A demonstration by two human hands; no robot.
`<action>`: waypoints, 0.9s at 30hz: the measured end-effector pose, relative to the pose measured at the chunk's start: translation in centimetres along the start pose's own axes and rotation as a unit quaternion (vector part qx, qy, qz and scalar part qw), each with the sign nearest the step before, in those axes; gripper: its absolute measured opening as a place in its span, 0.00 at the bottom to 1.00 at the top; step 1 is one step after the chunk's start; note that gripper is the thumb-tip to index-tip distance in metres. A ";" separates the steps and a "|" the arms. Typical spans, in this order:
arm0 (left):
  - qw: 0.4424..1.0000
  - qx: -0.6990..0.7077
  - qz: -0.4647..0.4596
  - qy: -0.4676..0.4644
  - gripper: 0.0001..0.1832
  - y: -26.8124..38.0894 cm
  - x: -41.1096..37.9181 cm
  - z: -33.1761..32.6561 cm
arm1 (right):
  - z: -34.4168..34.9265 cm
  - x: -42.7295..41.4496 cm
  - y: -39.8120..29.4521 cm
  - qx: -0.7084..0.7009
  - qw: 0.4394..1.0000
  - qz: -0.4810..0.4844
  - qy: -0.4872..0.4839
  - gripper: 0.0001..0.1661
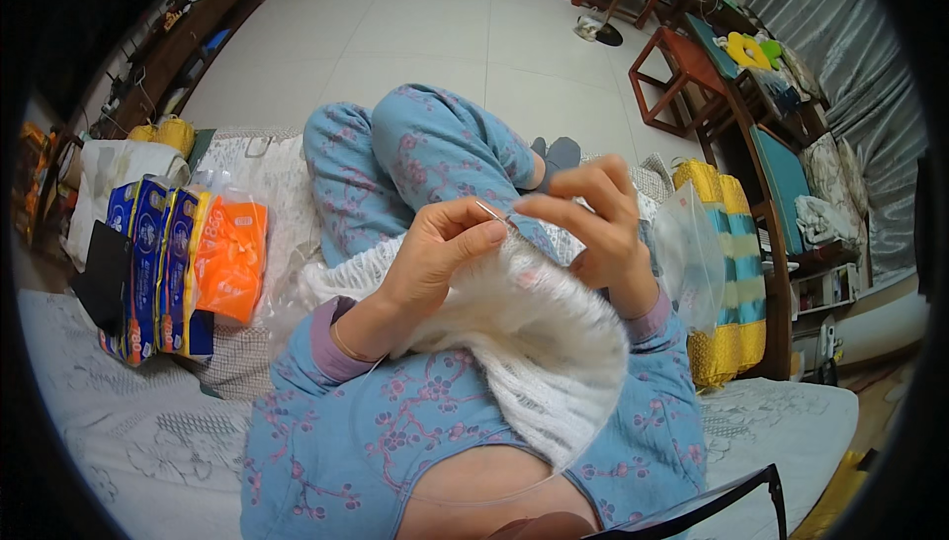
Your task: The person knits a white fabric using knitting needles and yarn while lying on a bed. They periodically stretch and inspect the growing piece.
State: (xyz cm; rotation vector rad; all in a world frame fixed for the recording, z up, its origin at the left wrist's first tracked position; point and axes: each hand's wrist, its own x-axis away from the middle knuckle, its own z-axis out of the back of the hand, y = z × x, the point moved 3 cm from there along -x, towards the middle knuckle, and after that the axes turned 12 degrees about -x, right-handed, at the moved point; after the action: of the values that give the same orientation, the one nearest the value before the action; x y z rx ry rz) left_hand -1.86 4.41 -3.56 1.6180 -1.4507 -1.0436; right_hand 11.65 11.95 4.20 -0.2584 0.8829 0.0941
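Note:
White knitted fabric (pixel 549 340) hangs in front of my chest and over my lap. My left hand (pixel 445 251) pinches its upper edge and a thin metal knitting needle (pixel 491 211), whose tip points up and to the left. A clear flexible cable (pixel 460 501) loops below across my chest. Just right of the needle tip, my right hand (pixel 600 221) is raised, slightly blurred, with its fingers bent and spread. Whether it carries a strand of yarn or a second needle cannot be told.
Blue tissue packs (pixel 148 266) and an orange pack (pixel 233 258) lie on the seat at left. A yellow and blue cushion (pixel 730 273) and a clear plastic bag (pixel 686 258) are at right. A red wooden stool (pixel 675 73) stands beyond on the tiled floor.

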 end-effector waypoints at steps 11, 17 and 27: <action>0.998 0.035 -0.043 0.012 0.05 0.2 0.0 0.2 | 0.3 2.0 -0.4 0.043 0.999 0.006 0.011 0.17; 0.995 -0.068 -0.048 -0.058 0.06 -0.2 0.2 -0.8 | -2.6 -0.2 1.6 -0.199 0.979 -0.003 -0.054 0.31; 0.982 -0.175 -0.068 -0.007 0.08 0.8 0.4 -0.5 | -0.9 3.3 1.2 -0.035 0.993 0.001 0.115 0.14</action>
State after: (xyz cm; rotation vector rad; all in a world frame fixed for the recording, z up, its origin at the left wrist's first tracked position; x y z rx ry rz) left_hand -1.67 3.96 -2.67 1.4697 -1.1009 -1.3080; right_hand 12.85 12.76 0.86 -0.3385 1.1100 0.0984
